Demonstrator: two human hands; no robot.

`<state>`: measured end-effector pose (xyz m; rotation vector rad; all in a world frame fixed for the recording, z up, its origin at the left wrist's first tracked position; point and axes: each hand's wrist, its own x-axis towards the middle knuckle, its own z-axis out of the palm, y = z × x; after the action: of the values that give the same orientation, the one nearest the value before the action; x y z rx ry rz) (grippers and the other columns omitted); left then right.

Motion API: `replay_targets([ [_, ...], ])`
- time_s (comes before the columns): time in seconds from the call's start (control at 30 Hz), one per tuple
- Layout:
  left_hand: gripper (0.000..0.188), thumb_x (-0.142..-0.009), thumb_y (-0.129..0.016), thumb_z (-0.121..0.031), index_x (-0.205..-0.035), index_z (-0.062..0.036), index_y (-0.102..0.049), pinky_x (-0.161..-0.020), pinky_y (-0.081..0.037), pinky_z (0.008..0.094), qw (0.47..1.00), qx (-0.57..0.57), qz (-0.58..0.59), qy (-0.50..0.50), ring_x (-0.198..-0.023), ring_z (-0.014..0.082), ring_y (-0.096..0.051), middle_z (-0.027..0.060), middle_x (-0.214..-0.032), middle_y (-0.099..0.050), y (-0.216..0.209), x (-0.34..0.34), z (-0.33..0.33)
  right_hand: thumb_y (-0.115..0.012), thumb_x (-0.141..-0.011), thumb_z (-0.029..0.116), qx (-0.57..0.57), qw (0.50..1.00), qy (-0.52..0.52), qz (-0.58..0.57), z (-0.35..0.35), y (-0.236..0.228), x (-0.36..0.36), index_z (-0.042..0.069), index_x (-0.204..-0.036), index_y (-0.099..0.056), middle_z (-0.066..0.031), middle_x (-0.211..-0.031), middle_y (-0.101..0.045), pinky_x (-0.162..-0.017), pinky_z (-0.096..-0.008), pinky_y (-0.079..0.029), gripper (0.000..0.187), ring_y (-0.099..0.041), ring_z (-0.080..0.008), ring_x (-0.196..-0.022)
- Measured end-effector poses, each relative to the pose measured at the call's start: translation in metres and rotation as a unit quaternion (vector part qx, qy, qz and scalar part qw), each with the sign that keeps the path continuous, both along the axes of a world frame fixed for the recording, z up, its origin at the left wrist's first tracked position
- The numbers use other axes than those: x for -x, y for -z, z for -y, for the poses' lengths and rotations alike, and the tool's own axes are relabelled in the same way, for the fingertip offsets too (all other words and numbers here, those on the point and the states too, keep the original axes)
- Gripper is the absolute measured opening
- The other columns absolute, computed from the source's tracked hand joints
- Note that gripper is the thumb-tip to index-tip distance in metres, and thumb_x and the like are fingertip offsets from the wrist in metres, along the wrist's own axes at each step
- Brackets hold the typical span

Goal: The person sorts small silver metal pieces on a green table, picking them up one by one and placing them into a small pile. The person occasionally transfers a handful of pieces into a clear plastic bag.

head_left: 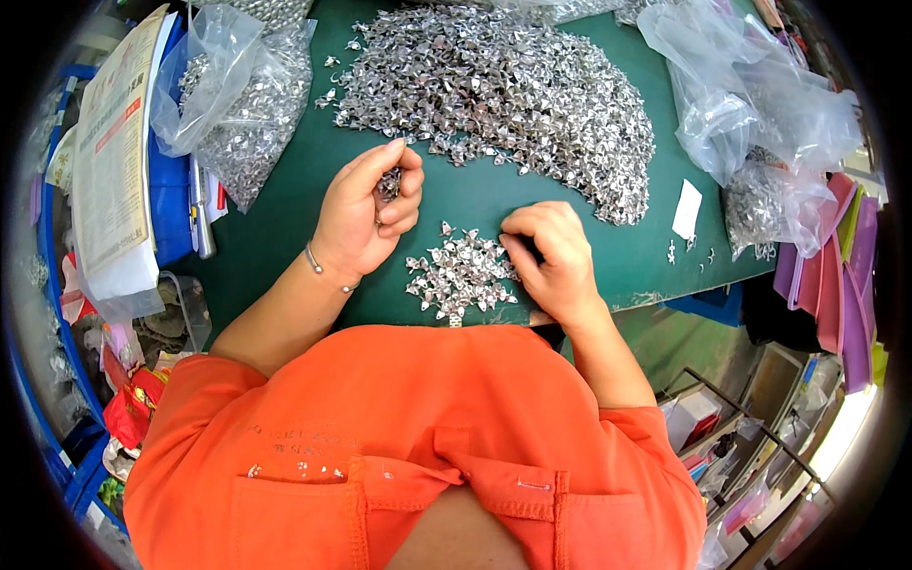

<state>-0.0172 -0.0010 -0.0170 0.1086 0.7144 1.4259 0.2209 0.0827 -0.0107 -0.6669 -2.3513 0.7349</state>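
My left hand is curled above the green table, cupping several small silvery metal pieces in its fingers. Thumb and forefinger meet at the top of that hand. A small heap of similar shiny metal pieces lies near the table's front edge, between my hands. At the right side of this heap, my right hand has its fingers bent in and closed; whatever they hold, if anything, is hidden. Beyond both hands spreads a large pile of the same metal pieces.
Clear plastic bags of metal parts stand at the back left and at the right. A white paper slip lies near the right bag. Printed paper leans on a blue bin at left. Pink and purple folders hang at right.
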Motion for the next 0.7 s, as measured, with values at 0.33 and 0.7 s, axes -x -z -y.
replay_targets([
  [0.33, 0.029, -0.107, -0.046, -0.028, -0.1, -0.0056, -0.063, -0.042, -0.029, 0.0198, 1.0, 0.003, 0.007, -0.002, -0.052, 0.0054, -0.038, 0.0016, -0.079, -0.053, 0.002, 0.0, 0.0, -0.066, -0.074, -0.014, 0.013, 0.999, 0.018, -0.041, -0.006, -0.005, -0.012, 0.003, -0.09, -0.066, -0.0094, -0.09, -0.065, -0.074, -0.0351, -0.052, 0.023, -0.063, -0.0285, -0.083],
  [0.7, 0.03, -0.108, -0.045, -0.027, -0.099, -0.0052, -0.062, -0.042, -0.029, 0.0195, 1.0, 0.0, 0.004, -0.002, -0.052, 0.0053, -0.038, 0.0016, -0.079, -0.053, 0.0, 0.0, -0.001, -0.069, -0.088, -0.002, 0.109, 0.984, 0.132, -0.047, -0.002, 0.005, -0.019, 0.0, -0.102, -0.066, -0.0137, -0.097, -0.068, -0.076, -0.0321, -0.053, 0.014, -0.066, -0.0261, -0.084],
])
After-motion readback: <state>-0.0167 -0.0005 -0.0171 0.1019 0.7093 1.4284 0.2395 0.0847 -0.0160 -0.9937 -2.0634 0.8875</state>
